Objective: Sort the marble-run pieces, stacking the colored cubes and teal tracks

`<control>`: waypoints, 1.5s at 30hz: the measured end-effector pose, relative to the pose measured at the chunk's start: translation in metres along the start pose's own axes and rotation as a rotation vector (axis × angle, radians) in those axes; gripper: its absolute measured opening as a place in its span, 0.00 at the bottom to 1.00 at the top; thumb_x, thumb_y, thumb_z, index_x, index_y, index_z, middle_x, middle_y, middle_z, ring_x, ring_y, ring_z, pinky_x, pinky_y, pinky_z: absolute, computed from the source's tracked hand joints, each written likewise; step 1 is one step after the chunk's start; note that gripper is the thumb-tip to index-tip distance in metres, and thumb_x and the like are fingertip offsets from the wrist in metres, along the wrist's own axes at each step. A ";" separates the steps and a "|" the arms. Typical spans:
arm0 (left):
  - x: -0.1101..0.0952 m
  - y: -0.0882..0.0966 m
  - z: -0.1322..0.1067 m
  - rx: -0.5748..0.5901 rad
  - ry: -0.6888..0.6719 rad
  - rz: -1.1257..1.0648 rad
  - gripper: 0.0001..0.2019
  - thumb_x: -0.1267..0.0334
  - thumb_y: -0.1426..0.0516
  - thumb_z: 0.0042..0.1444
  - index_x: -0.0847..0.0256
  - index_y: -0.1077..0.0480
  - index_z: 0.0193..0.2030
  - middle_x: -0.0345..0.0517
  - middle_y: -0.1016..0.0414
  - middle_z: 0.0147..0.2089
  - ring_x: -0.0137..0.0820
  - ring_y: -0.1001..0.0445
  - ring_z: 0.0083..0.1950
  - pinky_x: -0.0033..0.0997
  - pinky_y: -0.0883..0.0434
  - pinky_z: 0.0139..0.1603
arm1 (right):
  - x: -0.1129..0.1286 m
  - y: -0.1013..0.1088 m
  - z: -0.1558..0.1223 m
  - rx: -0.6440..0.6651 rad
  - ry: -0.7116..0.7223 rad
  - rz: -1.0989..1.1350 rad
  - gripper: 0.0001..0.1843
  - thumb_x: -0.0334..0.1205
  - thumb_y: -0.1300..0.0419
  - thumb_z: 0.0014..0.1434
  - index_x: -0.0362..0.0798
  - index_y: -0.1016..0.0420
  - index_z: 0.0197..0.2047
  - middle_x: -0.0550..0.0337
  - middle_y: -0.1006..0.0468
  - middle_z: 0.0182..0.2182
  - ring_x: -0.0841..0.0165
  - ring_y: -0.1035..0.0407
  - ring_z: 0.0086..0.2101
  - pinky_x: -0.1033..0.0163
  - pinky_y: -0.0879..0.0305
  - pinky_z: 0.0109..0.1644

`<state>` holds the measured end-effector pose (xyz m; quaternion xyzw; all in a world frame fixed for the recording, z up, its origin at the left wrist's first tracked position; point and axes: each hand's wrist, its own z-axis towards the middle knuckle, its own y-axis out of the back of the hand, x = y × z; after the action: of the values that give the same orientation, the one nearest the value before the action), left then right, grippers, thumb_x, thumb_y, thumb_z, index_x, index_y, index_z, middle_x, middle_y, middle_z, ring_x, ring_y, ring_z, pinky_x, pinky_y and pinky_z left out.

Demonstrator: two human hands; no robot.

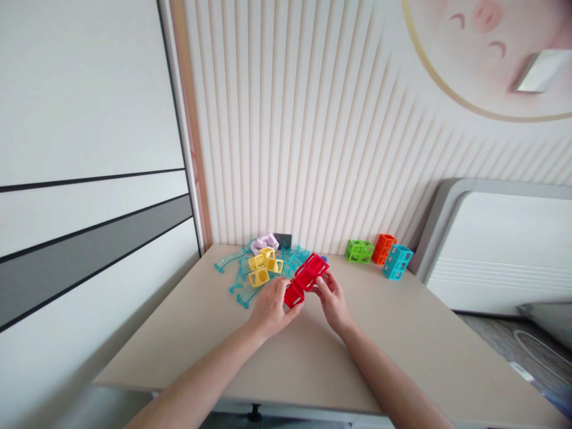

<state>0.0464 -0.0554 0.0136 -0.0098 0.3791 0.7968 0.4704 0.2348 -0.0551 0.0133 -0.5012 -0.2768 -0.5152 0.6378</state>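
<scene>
Red openwork toy cubes (pixel 308 274) are held up over the table by both of my hands, set in a slanting row. My left hand (pixel 271 307) grips the lower left cube, its thumb in front and fingers behind. My right hand (pixel 331 298) is closed on the upper right end, the thumb pressed on a red face. Just behind my left hand lie loose yellow cubes (pixel 259 269) of the same openwork kind. Around them are translucent teal plastic pieces (pixel 242 292), partly hidden by the yellow and red cubes.
Toward the right back of the table (pixel 179 351) stand a green block (pixel 360 251), an orange block (pixel 383 248) and a blue block (pixel 397 262). A crumpled lilac wrapper (pixel 264 242) and a dark flat object (pixel 283 241) rest by the ribbed wall (pixel 286 119).
</scene>
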 end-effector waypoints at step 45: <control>0.010 -0.003 -0.003 0.072 0.495 -0.827 0.22 0.48 0.41 0.60 0.62 0.31 0.53 0.50 0.22 0.44 0.37 0.23 0.42 0.36 0.25 0.42 | -0.003 0.001 -0.009 0.389 0.006 -0.387 0.25 0.57 0.40 0.62 0.49 0.23 0.55 0.52 0.19 0.47 0.55 0.26 0.47 0.49 0.30 0.55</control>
<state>0.0417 -0.0490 0.0061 -0.3328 0.4715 0.5030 0.6434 0.2335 -0.0621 0.0070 -0.3053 -0.4592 -0.5662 0.6126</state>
